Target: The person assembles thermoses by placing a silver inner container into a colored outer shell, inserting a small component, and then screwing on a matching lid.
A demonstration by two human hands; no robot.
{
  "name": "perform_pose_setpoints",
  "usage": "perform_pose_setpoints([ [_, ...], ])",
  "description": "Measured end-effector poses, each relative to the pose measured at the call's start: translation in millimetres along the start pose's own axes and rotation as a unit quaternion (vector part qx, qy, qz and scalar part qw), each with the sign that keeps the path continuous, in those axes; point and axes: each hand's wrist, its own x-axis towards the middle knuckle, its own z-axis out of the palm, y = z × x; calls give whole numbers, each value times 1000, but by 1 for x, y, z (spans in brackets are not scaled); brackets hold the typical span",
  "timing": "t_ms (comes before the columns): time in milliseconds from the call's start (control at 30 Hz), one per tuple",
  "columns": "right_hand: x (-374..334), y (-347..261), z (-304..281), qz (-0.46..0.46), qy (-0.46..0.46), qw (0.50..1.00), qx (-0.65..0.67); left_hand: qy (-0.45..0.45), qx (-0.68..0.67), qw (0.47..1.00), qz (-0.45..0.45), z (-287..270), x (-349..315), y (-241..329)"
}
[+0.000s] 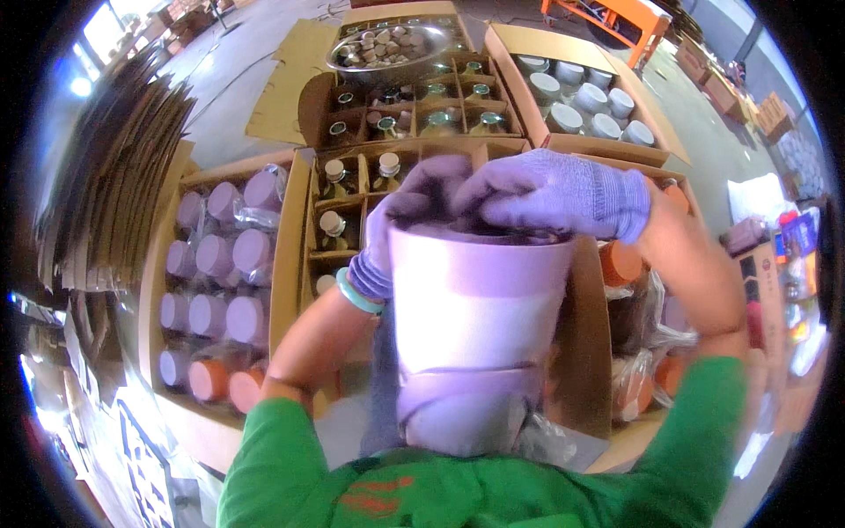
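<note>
- Left box point(286, 238): rows of purple-lidded jars point(213, 253), with two orange-lidded jars point(209, 380) along its near edge.
- Nearer divided box point(310, 231): bottles with pale stoppers point(332, 222) toward its far left corner.
- Further divided box point(317, 110): bottles; a metal bowl point(436, 44) of small stoppers sits toward its far edge.
- Left hand point(409, 207), gloved: curled at the left rim of the pale tub point(480, 304); grip firmness, I cannot tell.
- The tub hides much of that nearer box's right side; contents unclear. Work at its mouth seems in hand, which calls for a steady rim.
- Right hand point(550, 194), gloved: bent over the mouth, close to the left; whether it grips anything is hidden.
- Far right box point(607, 154): white-lidded jars point(590, 97).
- Near right box point(591, 352): orange-lidded jars point(620, 262), clear plastic.
</note>
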Motion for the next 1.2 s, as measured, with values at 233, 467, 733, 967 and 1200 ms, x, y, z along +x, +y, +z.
perform_pose_setpoints([
  [233, -20, -51, 6, 72, -74, 981, -167, -49, 160, 986, 21, 21, -10, 17],
  [467, -53, -66, 28, 76, 119, 974, -179, -13, 245, 967, 74, 62, -27, 42],
  [733, -143, -19, 170, 378, -316, 864, -103, 56, 225, 955, 185, 72, -79, 95],
  [967, -109, 238, 68, 80, 308, 890, 327, 37, 254, 952, 167, 35, -68, 78],
  [1200, -16, 141, -76, 182, 339, 923, 5, -12, 264, 964, -16, -19, -8, 47],
])
